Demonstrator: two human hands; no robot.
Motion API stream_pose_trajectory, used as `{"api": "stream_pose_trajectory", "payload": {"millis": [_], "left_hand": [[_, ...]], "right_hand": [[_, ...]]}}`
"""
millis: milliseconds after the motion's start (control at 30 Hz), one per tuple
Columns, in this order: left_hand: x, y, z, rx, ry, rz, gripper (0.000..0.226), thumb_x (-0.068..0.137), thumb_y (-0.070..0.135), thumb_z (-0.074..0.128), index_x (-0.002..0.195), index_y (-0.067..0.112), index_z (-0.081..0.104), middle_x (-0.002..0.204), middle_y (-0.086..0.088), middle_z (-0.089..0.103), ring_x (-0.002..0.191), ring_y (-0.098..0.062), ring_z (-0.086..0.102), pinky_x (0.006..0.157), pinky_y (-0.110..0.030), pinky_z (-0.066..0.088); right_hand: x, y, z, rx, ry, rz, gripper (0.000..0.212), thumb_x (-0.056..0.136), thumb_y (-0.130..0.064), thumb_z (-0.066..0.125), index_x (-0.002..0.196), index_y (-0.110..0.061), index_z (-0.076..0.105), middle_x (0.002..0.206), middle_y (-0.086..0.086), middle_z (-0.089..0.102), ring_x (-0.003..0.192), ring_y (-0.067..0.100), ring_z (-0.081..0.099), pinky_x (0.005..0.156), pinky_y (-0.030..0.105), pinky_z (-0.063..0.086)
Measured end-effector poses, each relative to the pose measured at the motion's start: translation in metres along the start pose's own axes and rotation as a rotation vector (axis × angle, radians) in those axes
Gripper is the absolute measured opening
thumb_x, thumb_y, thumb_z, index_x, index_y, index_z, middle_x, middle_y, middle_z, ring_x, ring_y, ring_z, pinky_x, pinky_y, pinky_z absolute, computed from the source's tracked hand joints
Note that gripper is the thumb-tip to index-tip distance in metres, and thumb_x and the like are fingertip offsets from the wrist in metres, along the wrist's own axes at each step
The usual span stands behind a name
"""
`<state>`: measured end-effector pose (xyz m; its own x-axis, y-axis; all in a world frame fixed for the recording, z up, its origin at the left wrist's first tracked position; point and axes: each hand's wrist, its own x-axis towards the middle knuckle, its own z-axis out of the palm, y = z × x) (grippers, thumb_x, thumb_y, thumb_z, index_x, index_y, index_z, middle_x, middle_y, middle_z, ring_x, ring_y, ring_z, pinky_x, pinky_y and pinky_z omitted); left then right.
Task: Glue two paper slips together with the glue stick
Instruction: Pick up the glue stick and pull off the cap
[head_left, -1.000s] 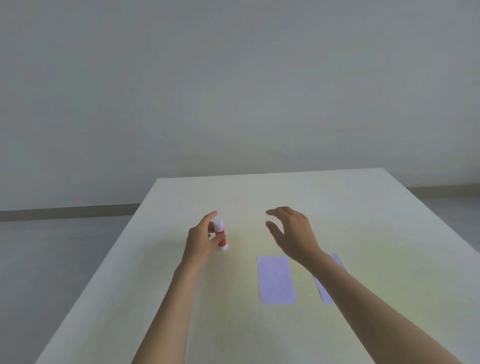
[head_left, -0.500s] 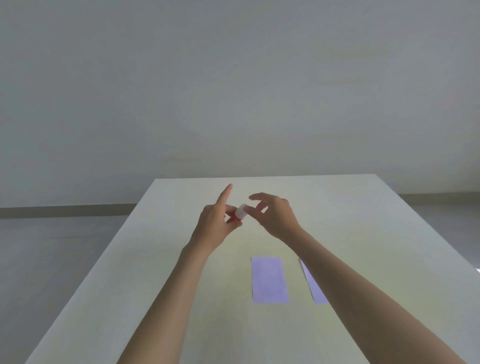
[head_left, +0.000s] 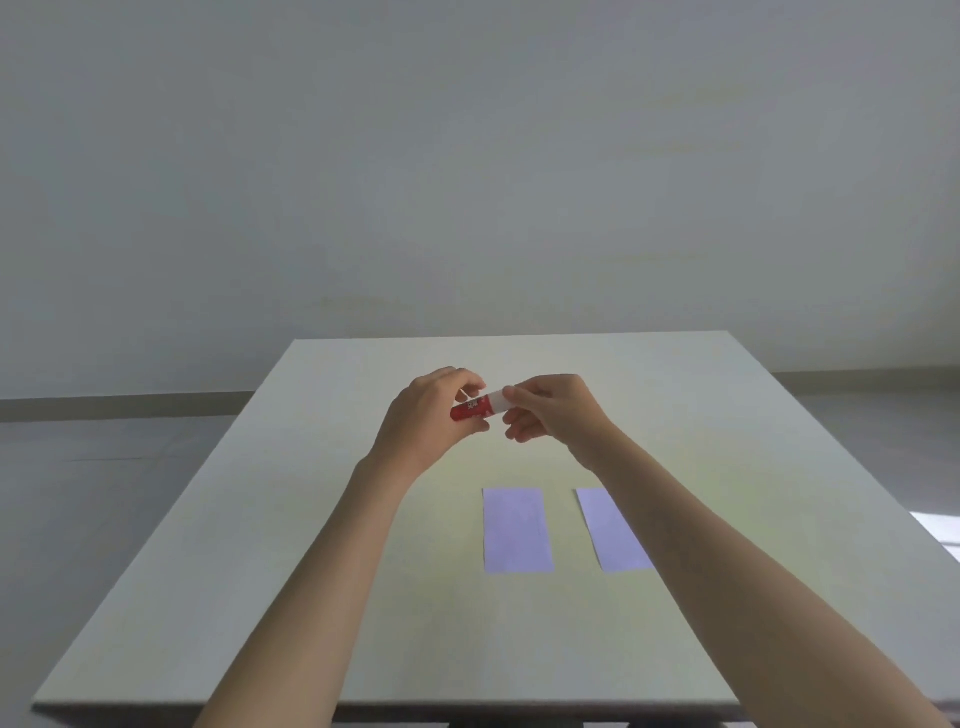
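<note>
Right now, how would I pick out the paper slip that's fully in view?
Find the pale rectangular table. Near its middle lie two flat lilac paper slips. It is the left lilac slip, wholly visible, while the right lilac slip is partly hidden under a forearm.

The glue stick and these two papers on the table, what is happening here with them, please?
A person holds a glue stick in the air above the table with both hands. The left hand grips the red body, and the right hand pinches the white cap, which is on the stick, probably to pull it off. Two pale purple paper slips lie flat and apart on the table, nearer to the person. Neither hand touches them.
</note>
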<state>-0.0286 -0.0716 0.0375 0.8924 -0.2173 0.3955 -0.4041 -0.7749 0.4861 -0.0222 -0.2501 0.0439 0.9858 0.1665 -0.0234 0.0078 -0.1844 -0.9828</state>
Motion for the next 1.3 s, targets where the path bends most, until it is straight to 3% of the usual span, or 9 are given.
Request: {"api": "stream_pose_trajectory", "payload": {"millis": [167,567,700,833,900,1000,1100,1200,1300], "left_hand": [[-0.002,0.001,-0.003,0.014,0.032,0.009,0.025,0.071,0.018,0.078,0.094,0.017,0.068,0.089,0.003,0.068,0.080,-0.019,0.062,0.074,-0.039,0.052],[-0.005,0.002,0.002,-0.012,0.083,0.007,0.028,0.072,0.015,0.078,0.098,0.014,0.072,0.088,-0.002,0.070,0.077,-0.021,0.061,0.071,-0.035,0.051],[-0.004,0.006,0.004,-0.033,0.105,0.009,0.029,0.071,0.015,0.079,0.099,0.013,0.071,0.088,-0.001,0.070,0.075,-0.018,0.060,0.070,-0.030,0.049],[-0.003,0.009,0.004,-0.041,0.102,0.015,0.027,0.071,0.015,0.078,0.097,0.014,0.071,0.085,0.000,0.069,0.073,-0.017,0.058,0.068,-0.029,0.047],[-0.003,0.009,0.004,-0.039,0.099,0.020,0.025,0.071,0.015,0.078,0.095,0.015,0.071,0.084,0.001,0.068,0.072,-0.016,0.057,0.066,-0.027,0.046],[-0.002,0.008,0.004,-0.036,0.102,0.020,0.026,0.071,0.016,0.079,0.096,0.015,0.072,0.085,0.002,0.069,0.072,-0.015,0.056,0.067,-0.027,0.046],[-0.002,0.007,0.005,-0.035,0.101,0.029,0.026,0.071,0.016,0.078,0.096,0.015,0.072,0.085,0.001,0.069,0.074,-0.017,0.059,0.068,-0.028,0.047],[-0.001,0.007,0.007,-0.032,0.098,0.037,0.026,0.072,0.015,0.078,0.096,0.013,0.071,0.085,-0.001,0.069,0.072,-0.017,0.058,0.068,-0.028,0.047],[0.000,0.007,0.008,-0.033,0.085,0.043,0.025,0.072,0.015,0.078,0.096,0.014,0.071,0.085,0.000,0.069,0.074,-0.018,0.060,0.068,-0.031,0.049]], "right_hand": [[0.001,-0.001,-0.004,0.025,-0.035,-0.035,0.026,0.092,-0.011,0.057,0.107,0.010,0.063,0.075,0.014,0.065,0.062,0.023,0.065,0.063,0.027,0.056],[-0.002,-0.005,-0.016,-0.101,-0.087,-0.135,0.032,0.088,-0.004,0.060,0.120,-0.007,0.060,0.095,0.016,0.067,0.078,0.028,0.067,0.082,0.040,0.055],[-0.002,-0.008,-0.016,-0.079,-0.090,-0.061,0.041,0.089,-0.030,0.062,0.126,-0.016,0.054,0.097,0.014,0.070,0.072,0.028,0.070,0.068,0.034,0.058],[0.004,-0.008,-0.012,-0.184,0.021,-0.038,0.041,0.090,-0.037,0.058,0.097,0.003,0.065,0.070,0.008,0.065,0.048,0.020,0.058,0.046,0.024,0.045],[0.006,-0.007,-0.012,-0.205,0.029,-0.067,0.029,0.090,-0.025,0.060,0.093,0.003,0.066,0.067,0.007,0.063,0.048,0.017,0.054,0.046,0.023,0.043],[0.004,-0.007,-0.016,-0.164,-0.060,-0.110,0.019,0.088,-0.013,0.061,0.105,-0.006,0.065,0.075,0.005,0.063,0.058,0.017,0.060,0.053,0.022,0.047],[0.005,-0.008,-0.018,-0.151,-0.095,-0.065,0.031,0.087,-0.026,0.064,0.116,-0.014,0.060,0.085,0.005,0.066,0.061,0.019,0.063,0.054,0.024,0.048],[0.007,-0.009,-0.016,-0.235,-0.027,0.017,0.039,0.087,-0.044,0.059,0.093,-0.007,0.067,0.068,0.004,0.065,0.045,0.014,0.058,0.044,0.021,0.043],[0.009,-0.006,-0.017,-0.271,-0.029,-0.016,0.027,0.088,-0.030,0.062,0.083,-0.003,0.067,0.063,0.003,0.064,0.046,0.015,0.056,0.048,0.024,0.043]]}}
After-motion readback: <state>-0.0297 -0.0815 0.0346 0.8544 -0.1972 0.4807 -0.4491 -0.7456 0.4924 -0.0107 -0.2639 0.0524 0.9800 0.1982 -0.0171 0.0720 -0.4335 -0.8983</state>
